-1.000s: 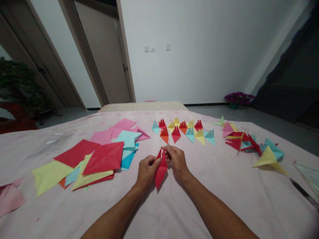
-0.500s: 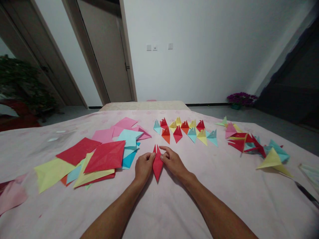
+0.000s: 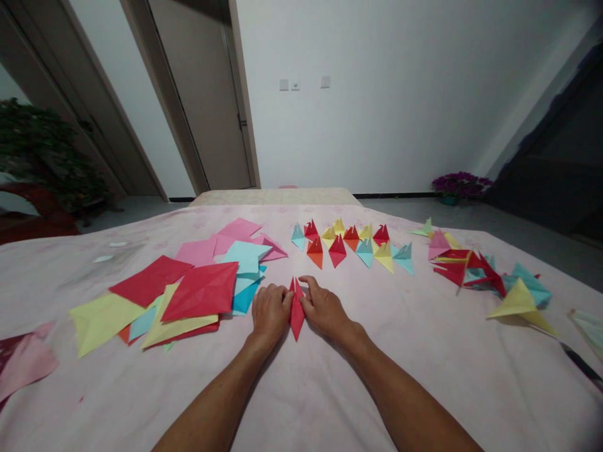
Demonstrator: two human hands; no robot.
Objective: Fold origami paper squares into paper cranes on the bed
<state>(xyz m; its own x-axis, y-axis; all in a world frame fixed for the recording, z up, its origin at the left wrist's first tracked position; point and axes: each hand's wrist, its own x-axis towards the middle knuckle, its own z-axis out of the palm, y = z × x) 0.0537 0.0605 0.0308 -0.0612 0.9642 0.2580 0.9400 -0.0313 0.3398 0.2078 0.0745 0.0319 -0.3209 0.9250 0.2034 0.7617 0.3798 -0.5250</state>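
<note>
A red folded paper, slim and diamond-shaped with two points at its far end, lies on the pink cloth in front of me. My left hand is closed on its left edge, thumb pressed to the paper. From the right side my right hand grips the same piece, thumb on it and index finger bent near the points. Just beyond stand several small folded paper cranes in rows, among them a red crane and a yellow crane. The undersides of both hands are hidden.
To the left spreads a pile of coloured paper, with a red sheet on top. Several more folded pieces lie at right, including a yellow one. A black pen rests near the right edge. Pink cloth lies bunched at far left.
My left fingers have curled in more over the left edge of the red paper, which now shows narrower. My right hand has shifted slightly left. The whole view has tilted a little.
</note>
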